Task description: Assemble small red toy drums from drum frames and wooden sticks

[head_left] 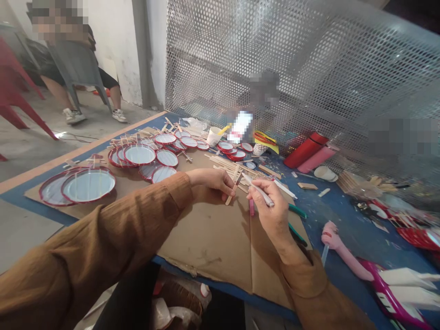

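Note:
My left hand (211, 183) pinches a flat wooden craft stick (233, 189) near its middle, on a brown cardboard sheet (206, 238). My right hand (270, 206) grips a white marker (257, 189) close to the left hand, its tip near the stick. A small pink stick (251, 207) shows just below the marker, partly hidden by my right fingers. Left of my hands lie several round red-rimmed hoops with clear film (139, 154), crossed by thin strips. A loose pile of wooden craft sticks (227, 164) lies beyond my hands.
The cardboard rests on a blue paint-spattered table (338, 229). Green-handled pliers (297, 211) lie right of my right hand. A red flask (305, 150) and a pink flask (316, 159) stand behind a perforated metal sheet's base. A person sits at back left on a grey chair (77, 68).

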`<control>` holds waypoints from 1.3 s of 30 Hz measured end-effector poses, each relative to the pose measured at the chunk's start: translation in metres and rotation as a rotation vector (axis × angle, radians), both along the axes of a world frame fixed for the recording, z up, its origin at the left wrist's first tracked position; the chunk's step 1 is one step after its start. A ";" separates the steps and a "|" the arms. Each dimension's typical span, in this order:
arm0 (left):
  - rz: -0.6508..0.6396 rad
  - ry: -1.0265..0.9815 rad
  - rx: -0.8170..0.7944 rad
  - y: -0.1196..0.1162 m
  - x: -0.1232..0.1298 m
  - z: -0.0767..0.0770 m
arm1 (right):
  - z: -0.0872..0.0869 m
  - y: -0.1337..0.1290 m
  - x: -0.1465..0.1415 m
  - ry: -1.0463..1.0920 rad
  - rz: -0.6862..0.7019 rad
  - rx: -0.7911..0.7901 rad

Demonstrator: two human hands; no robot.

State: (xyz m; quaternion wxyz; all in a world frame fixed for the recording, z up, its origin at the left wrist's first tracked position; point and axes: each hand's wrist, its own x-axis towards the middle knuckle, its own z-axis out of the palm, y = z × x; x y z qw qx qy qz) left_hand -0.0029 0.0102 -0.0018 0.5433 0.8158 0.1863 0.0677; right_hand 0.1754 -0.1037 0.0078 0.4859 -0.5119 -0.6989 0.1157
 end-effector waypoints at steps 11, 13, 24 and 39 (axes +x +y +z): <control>-0.006 -0.003 -0.035 0.000 0.000 0.001 | -0.001 0.000 0.001 0.012 -0.008 0.006; -0.003 -0.006 -0.047 -0.001 0.001 0.001 | -0.001 0.000 0.001 0.003 -0.013 0.017; 0.021 0.000 -0.034 -0.002 0.001 0.001 | 0.005 -0.002 -0.003 -0.022 -0.052 0.080; -0.018 -0.008 0.004 0.001 -0.001 -0.002 | 0.009 -0.004 -0.003 -0.024 -0.073 0.156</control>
